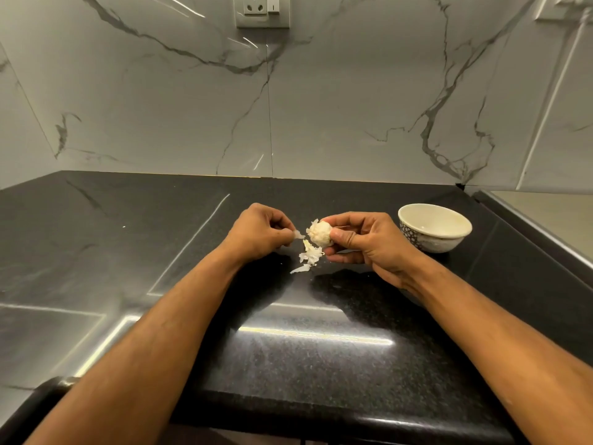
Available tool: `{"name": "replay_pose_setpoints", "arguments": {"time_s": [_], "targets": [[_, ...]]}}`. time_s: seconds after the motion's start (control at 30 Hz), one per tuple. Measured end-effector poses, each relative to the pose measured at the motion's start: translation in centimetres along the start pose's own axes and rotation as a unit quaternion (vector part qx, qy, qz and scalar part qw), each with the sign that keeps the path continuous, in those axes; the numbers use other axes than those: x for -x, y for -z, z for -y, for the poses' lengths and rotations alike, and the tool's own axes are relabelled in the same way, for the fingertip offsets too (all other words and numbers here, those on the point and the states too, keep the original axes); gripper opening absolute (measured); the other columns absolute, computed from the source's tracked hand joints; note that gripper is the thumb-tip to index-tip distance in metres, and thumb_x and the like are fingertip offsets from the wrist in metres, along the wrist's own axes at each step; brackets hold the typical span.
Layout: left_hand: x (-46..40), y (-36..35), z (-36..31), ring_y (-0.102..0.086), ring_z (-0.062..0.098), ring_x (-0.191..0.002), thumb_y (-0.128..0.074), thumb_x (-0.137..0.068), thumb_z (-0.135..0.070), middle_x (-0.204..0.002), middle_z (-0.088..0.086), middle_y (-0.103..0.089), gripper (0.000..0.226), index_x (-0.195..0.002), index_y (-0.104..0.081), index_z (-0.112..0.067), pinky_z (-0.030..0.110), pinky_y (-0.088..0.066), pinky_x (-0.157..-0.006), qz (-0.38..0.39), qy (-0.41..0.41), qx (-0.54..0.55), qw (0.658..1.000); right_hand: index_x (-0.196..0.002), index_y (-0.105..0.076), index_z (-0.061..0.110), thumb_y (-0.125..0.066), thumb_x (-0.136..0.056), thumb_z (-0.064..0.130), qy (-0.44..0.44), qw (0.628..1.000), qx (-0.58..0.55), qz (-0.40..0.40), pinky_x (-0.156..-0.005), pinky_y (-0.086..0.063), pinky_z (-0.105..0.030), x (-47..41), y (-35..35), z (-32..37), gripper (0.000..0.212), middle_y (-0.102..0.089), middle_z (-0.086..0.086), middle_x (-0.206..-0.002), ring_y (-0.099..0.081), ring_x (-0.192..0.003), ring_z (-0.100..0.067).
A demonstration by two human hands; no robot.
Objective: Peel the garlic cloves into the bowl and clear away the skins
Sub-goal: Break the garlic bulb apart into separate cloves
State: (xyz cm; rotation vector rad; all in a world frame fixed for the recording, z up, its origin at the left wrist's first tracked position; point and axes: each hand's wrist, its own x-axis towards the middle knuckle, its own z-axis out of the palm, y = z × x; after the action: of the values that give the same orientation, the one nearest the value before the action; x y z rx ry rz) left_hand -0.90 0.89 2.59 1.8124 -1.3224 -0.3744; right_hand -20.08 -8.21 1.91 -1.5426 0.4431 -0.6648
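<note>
right fingers around garlic bulb

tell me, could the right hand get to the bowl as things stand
Probably yes: the bowl stands on the counter just beside the right hand, with nothing between them, though that hand is holding the garlic bulb.

You have one garlic bulb, held above the table, and one bowl at about 3 o'clock from it. One flake of skin sits in your left hand at 9 o'clock of the bulb. At 6 o'clock lies one small heap of skins; its separate pieces are too small to count. Two hands show, the other being your right hand. One wall socket is at 12 o'clock.
</note>
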Motion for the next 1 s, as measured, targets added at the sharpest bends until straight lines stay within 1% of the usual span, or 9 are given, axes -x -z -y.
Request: {"name": "replay_pose_setpoints", "arguments": {"time_s": [0.07,0.13,0.23,0.37,0.5,0.6,0.73,0.87,1.0], "targets": [[0.1,0.1,0.1,-0.069,0.018,-0.076,-0.067,-0.082,-0.002,-0.078,0.005,-0.074,0.021,-0.079,-0.076,-0.021,0.031,-0.057,-0.078,0.040,-0.007,-0.023,0.999,-0.099,-0.073,0.012,-0.067,-0.082,0.003,-0.005,1.000,-0.001,-0.008,-0.071,-0.062,-0.034,0.0,0.0,-0.1,0.020,-0.075,-0.013,-0.090,-0.071,-0.075,-0.021],[0.3,0.0,-0.2,-0.069,0.017,-0.081,-0.066,-0.083,0.000,-0.085,0.004,-0.074,0.026,-0.091,-0.075,-0.024,0.030,-0.056,-0.084,0.073,-0.034,-0.016,0.997,-0.097,-0.074,0.012,-0.068,-0.083,0.002,-0.010,1.000,0.009,-0.015,-0.069,-0.062,-0.032,0.0,-0.1,-0.2,0.018,-0.075,-0.011,-0.087,-0.069,-0.072,-0.020],[0.8,0.0,-0.9,-0.066,0.017,-0.078,-0.068,-0.084,0.001,-0.092,0.010,-0.072,0.034,-0.106,-0.069,-0.024,0.029,-0.057,-0.081,0.113,-0.095,0.050,0.988,-0.095,-0.072,0.009,-0.071,-0.083,0.005,-0.009,0.999,0.042,-0.026,-0.064,-0.061,-0.030,0.0,-0.1,-0.1,0.013,-0.074,-0.010,-0.081,-0.068,-0.067,-0.018],[1.1,-0.2,-1.0,-0.068,0.033,-0.083,-0.070,-0.085,-0.008,-0.094,0.018,-0.070,0.032,-0.114,-0.068,-0.021,0.038,-0.060,-0.078,0.131,-0.151,0.087,0.976,-0.092,-0.068,0.007,-0.072,-0.082,0.012,-0.004,0.998,0.047,-0.046,-0.058,-0.059,-0.027,-0.1,0.0,-0.1,0.012,-0.074,-0.009,-0.074,-0.068,-0.061,-0.016],[1.2,-0.6,-1.2,-0.064,0.025,-0.061,-0.072,-0.082,-0.013,-0.088,0.025,-0.068,0.030,-0.111,-0.069,-0.011,0.031,-0.059,-0.060,0.113,-0.151,0.124,0.974,-0.093,-0.071,0.010,-0.071,-0.074,0.026,0.008,0.997,0.037,-0.064,-0.061,-0.060,-0.028,-0.1,-0.1,-0.3,0.025,-0.074,-0.005,-0.074,-0.068,-0.062,-0.015],[1.3,-1.2,-1.3,-0.064,0.024,-0.056,-0.076,-0.074,-0.021,-0.089,0.024,-0.067,0.034,-0.104,-0.068,-0.008,0.029,-0.055,-0.050,0.097,-0.129,0.153,0.975,-0.101,-0.073,0.013,-0.070,-0.073,0.029,0.015,0.997,0.035,-0.070,-0.066,-0.061,-0.031,-0.2,-0.3,-0.5,0.032,-0.075,-0.004,-0.080,-0.070,-0.067,-0.016],[1.2,-1.2,-1.3,-0.067,0.026,-0.057,-0.076,-0.077,-0.016,-0.087,0.019,-0.069,0.030,-0.102,-0.065,-0.003,0.033,-0.056,-0.050,0.068,-0.123,0.169,0.976,-0.121,-0.064,0.014,-0.072,-0.077,0.019,0.026,0.997,0.037,-0.055,-0.070,-0.060,-0.035,-0.2,-0.4,-0.5,0.046,-0.076,-0.004,-0.092,-0.073,-0.080,-0.021],[1.2,-0.9,-1.1,-0.068,0.024,-0.060,-0.073,-0.082,-0.015,-0.079,0.010,-0.071,0.024,-0.100,-0.065,-0.002,0.034,-0.057,-0.056,0.068,-0.118,0.168,0.976,-0.112,-0.062,0.015,-0.073,-0.082,0.009,0.036,0.997,0.048,-0.053,-0.074,-0.060,-0.041,-0.1,-0.4,-0.3,0.032,-0.076,-0.008,-0.092,-0.074,-0.081,-0.023],[1.3,-0.9,-1.1,-0.068,0.023,-0.060,-0.073,-0.075,-0.030,-0.077,0.006,-0.071,0.035,-0.097,-0.067,-0.005,0.034,-0.058,-0.057,0.063,-0.130,0.161,0.976,-0.105,-0.069,0.017,-0.074,-0.080,0.012,0.045,0.995,0.068,-0.052,-0.073,-0.060,-0.039,-0.1,-0.3,-0.3,0.026,-0.076,-0.005,-0.089,-0.073,-0.081,-0.021]]}}
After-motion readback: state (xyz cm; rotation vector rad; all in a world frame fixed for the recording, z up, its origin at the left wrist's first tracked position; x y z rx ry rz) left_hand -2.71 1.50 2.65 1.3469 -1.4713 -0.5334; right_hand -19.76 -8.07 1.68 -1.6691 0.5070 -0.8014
